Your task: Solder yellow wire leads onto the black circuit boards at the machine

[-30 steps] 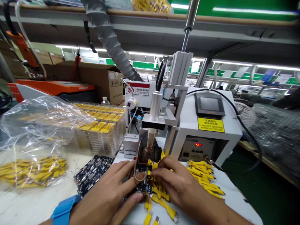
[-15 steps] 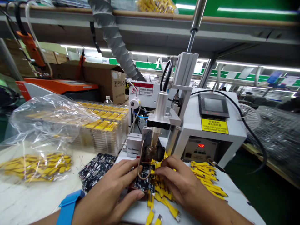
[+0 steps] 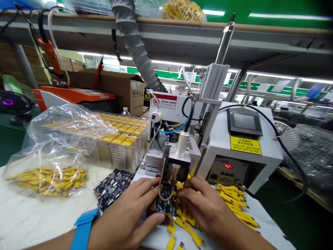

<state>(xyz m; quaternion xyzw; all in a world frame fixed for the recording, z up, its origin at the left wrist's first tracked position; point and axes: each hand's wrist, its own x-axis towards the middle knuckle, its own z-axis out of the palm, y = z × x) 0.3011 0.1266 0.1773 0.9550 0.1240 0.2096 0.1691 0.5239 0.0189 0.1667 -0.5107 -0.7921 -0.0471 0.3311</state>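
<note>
A small black circuit board (image 3: 163,205) lies on a fixture under the press head (image 3: 174,171) of a white bench machine (image 3: 241,149). My left hand (image 3: 130,215), with a blue wristband, pinches the board between thumb and fingers at its left side. My right hand (image 3: 208,208) has its fingertips pressed together on a yellow flat cable (image 3: 179,194) at the board's right edge. More yellow cables (image 3: 234,205) lie scattered beside and under my right hand.
A pile of black boards (image 3: 113,187) lies left of the fixture. A clear plastic bag of yellow cables (image 3: 49,177) sits at the left, with stacked clear trays (image 3: 122,142) behind it. A cardboard box (image 3: 122,86), an orange device (image 3: 75,95) and a grey duct hose (image 3: 135,45) stand further back.
The press head has come down closer to the board. The view has shifted, and both hands keep holding the board and the cable in place.
</note>
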